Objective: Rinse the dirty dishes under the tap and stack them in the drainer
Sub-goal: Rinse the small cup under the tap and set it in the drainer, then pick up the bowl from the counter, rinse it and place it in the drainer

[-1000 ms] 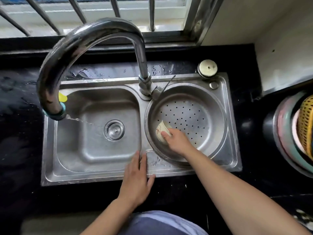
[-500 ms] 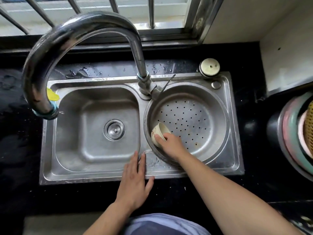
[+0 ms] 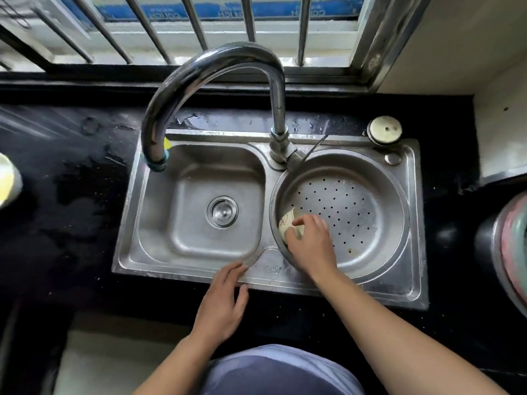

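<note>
Black stone countertop (image 3: 71, 195), wet in patches, surrounds a steel double sink (image 3: 273, 277) set below a barred window (image 3: 199, 27). At the right hand (image 3: 312, 246), the fingertips (image 3: 296, 222) curl over the base of a small cream cup (image 3: 288, 225) with a reddish mark on its side; the thumb presses the nearer side, so the grip is closed on the cup. The cup lies tilted on its side, against the left inner wall of the round perforated drainer (image 3: 370, 246) that fills the right-hand bowl of the sink. The right forearm runs back from the wrist across the front rim of the sink toward the lower right.

The left hand (image 3: 222, 306) lies flat with fingers spread and loose, holding nothing; its fingertips rest on the front rim of the sink, near the divider between the bowls, and the palm is over the counter edge.

The left bowl (image 3: 176, 223) is rectangular, with a round metal drain plug (image 3: 222, 211) at its middle. The tall curved tap (image 3: 216, 67) rises from the back between the bowls and arcs over to the left, its spout ending above the left bowl's rear corner; I see no water running from it. A round metal cap (image 3: 384, 130) sits on the rear right corner of the sink. At the far right edge a stack of coloured basins (image 3: 510, 246) is partly in view
</note>
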Available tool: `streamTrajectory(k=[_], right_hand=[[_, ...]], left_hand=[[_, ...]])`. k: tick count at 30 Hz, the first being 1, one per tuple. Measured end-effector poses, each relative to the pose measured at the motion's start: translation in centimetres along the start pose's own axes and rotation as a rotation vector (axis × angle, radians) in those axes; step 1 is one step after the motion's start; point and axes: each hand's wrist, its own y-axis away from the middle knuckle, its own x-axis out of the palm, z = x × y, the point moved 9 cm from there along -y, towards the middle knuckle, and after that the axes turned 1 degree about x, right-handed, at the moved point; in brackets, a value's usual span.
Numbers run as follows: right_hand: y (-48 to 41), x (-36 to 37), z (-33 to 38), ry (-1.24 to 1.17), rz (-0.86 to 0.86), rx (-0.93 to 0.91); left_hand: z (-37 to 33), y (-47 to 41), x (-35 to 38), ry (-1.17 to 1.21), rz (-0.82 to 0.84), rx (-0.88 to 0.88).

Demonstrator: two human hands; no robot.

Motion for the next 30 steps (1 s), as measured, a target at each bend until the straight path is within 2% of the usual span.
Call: streamTrajectory(k=[2,5,7,9,12,14,18,21,26,30], right_hand=[[1.6,1.2,3.8,-0.015,0.092,-0.136],[5.1,6.0,8.0,-0.024,0.398,-0.226],[8.6,10.5,9.6,-0.070,0.699,-0.199],[12.6,14.6,10.1,-0.099,0.972,-0.090],[18.1,19.4,9.7,0.102,1.215,0.000],[20.4,22.1,9.1,0.292,1.235,-0.026],[23.5,27.8,9.1,0.765,1.144,-0.218],[26.1,32.9,10.0,0.923,1.071,-0.222],[29.2,40.9,13.7,1.004,0.902,-0.163],[31.2,45.2,17.5,0.978,0.797,-0.101]], left_hand=[[1.9,1.5,-2.2,0.056,-0.109,-0.122],[5.7,4.8,-4.9,0.156,-0.195,-0.317],[8.6,8.2,-6.1,0.152,-0.239,-0.398],[11.9,12.4,-6.6,0.155,-0.278,-0.483],[17.8,19.9,-4.8,0.361,-0.307,-0.725],[21.8,25.7,-2.5,0.537,-0.297,-0.936],[29.4,38.6,1.5,0.658,-0.339,-1.279],[34.5,46.8,4.2,0.855,-0.333,-1.455],[43.8,54.7,4.9,1.168,-0.340,-1.518],[50.9,56.3,-0.1,1.195,-0.291,-1.480]])
